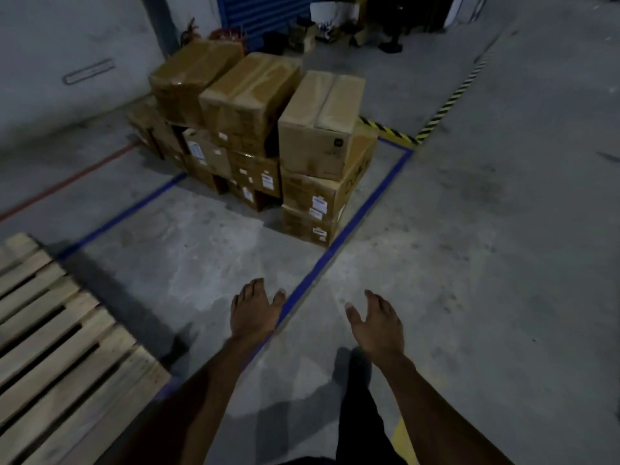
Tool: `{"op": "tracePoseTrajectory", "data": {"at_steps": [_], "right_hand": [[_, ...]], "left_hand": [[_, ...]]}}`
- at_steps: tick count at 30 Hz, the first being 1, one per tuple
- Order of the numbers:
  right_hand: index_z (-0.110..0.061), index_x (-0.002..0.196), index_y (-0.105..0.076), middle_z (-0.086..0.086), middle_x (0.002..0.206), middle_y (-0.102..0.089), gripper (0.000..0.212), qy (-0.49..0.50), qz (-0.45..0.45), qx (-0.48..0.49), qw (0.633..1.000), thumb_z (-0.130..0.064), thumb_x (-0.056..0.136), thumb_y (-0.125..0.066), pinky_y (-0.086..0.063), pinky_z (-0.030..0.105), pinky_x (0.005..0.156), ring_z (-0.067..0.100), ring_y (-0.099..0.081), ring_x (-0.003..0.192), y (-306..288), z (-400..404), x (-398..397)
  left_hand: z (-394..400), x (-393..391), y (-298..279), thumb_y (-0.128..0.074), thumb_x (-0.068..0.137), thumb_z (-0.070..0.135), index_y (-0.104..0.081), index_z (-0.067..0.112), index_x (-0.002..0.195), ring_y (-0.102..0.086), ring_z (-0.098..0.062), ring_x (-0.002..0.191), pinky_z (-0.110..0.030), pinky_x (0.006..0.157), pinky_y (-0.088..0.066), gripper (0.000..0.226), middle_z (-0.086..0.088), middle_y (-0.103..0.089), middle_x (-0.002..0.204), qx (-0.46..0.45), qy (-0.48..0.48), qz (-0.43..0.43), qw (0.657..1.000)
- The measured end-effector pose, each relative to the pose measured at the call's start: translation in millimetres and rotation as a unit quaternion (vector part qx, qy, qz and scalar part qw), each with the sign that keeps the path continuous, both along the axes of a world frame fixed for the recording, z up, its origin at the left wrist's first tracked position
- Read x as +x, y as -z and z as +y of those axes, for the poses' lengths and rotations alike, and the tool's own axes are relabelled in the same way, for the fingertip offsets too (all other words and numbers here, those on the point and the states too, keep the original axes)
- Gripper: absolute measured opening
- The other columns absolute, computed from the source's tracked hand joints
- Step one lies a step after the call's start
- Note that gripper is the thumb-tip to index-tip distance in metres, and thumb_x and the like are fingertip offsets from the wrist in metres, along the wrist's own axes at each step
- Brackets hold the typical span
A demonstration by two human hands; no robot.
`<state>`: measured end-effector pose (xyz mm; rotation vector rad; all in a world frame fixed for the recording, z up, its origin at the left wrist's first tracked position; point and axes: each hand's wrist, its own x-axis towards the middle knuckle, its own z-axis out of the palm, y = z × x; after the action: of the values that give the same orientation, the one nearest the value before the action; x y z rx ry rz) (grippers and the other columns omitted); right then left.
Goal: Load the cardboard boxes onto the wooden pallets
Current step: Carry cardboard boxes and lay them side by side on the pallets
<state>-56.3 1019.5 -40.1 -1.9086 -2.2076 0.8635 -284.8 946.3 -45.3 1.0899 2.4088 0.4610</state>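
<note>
my left hand [256,312] and right hand [377,322] are out in front of me, fingers [250,288] relaxed and spread, holding nothing. the wooden pallet [63,350] lies on the floor [469,263] to the left of my left hand, bare slats up. well beyond both hands, the cardboard boxes [261,142] sit stacked on the floor inside blue tape lines [349,226], some with white labels.

Brown taped boxes [255,142] stacked about three high on the concrete floor, several bearing white labels, inside a blue-taped bay. Bare slatted pallet [67,357] lies flat at lower left, well apart
</note>
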Motion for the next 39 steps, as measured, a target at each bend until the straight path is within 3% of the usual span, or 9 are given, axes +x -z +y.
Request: {"op": "tracePoseTrajectory", "data": {"at_steps": [5, 13, 23, 28, 35, 39], "right_hand": [[-0.019, 0.155, -0.027, 0.008, 0.159, -0.033, 0.074, -0.027, 0.024, 0.003, 0.999, -0.062, 0.097, -0.041, -0.023, 0.045, 0.120, 0.027, -0.027, 0.147, 8.5, 163.2, -29.6], [-0.015, 0.149, -0.037, 0.012, 0.149, -0.044, 0.070, -0.059, 0.028, 0.025, 0.998, -0.057, 0.095, -0.050, -0.031, 0.046, 0.113, 0.032, -0.037, 0.139, -47.9, 381.5, -90.5], [-0.018, 0.151, -0.031, 0.013, 0.153, -0.038, 0.072, -0.038, 0.036, 0.028, 0.998, -0.061, 0.095, -0.045, -0.031, 0.052, 0.113, 0.036, -0.034, 0.141, -45.6, 614.0, -216.5], [-0.019, 0.149, -0.031, 0.013, 0.149, -0.041, 0.070, 0.017, 0.043, -0.016, 0.999, -0.061, 0.095, -0.043, -0.034, 0.051, 0.110, 0.036, -0.036, 0.137, -32.2, 704.9, -279.4], [-0.018, 0.154, -0.018, 0.013, 0.159, -0.024, 0.085, 0.097, 0.052, -0.071, 0.991, -0.064, 0.091, -0.052, -0.031, 0.053, 0.114, 0.037, -0.027, 0.144, -4.6, 796.6, -328.4], [-0.017, 0.148, -0.028, 0.013, 0.151, -0.037, 0.082, 0.161, 0.091, -0.115, 0.976, -0.064, 0.087, -0.058, -0.036, 0.055, 0.112, 0.036, -0.038, 0.138, 19.4, 831.6, -342.9]], "left_hand": [[148.9, -18.2, 8.8, -0.041, 0.096, 0.057, -0.029, 0.011, 0.151, -0.031, -0.026, 0.142, -0.042, 0.118, -0.021, 0.072, -0.010, -0.035, 0.155, 0.006, -0.035, -0.005, 0.999], [352.0, -60.9, -47.7, -0.044, 0.096, 0.054, -0.030, 0.011, 0.150, -0.033, -0.027, 0.140, -0.040, 0.115, -0.024, 0.070, -0.011, -0.036, 0.153, 0.051, -0.095, 0.007, 0.994], [601.0, -203.5, -48.7, -0.042, 0.097, 0.053, -0.025, 0.011, 0.152, -0.027, -0.031, 0.143, -0.044, 0.114, -0.024, 0.071, -0.012, -0.027, 0.157, 0.065, -0.067, 0.033, 0.995], [709.2, -274.5, -25.8, -0.038, 0.097, 0.057, -0.020, 0.011, 0.153, -0.025, -0.030, 0.144, -0.045, 0.115, -0.023, 0.075, -0.011, -0.023, 0.159, 0.027, -0.051, 0.006, 0.998], [809.4, -333.1, 5.5, -0.038, 0.097, 0.056, -0.023, 0.008, 0.152, -0.035, -0.035, 0.138, -0.045, 0.105, -0.033, 0.074, -0.013, -0.027, 0.157, -0.028, -0.086, -0.057, 0.994], [843.7, -348.5, 26.6, -0.033, 0.097, 0.061, -0.032, 0.007, 0.147, -0.043, -0.040, 0.131, -0.044, 0.097, -0.039, 0.074, -0.019, -0.039, 0.150, -0.057, -0.140, -0.124, 0.981]]}}
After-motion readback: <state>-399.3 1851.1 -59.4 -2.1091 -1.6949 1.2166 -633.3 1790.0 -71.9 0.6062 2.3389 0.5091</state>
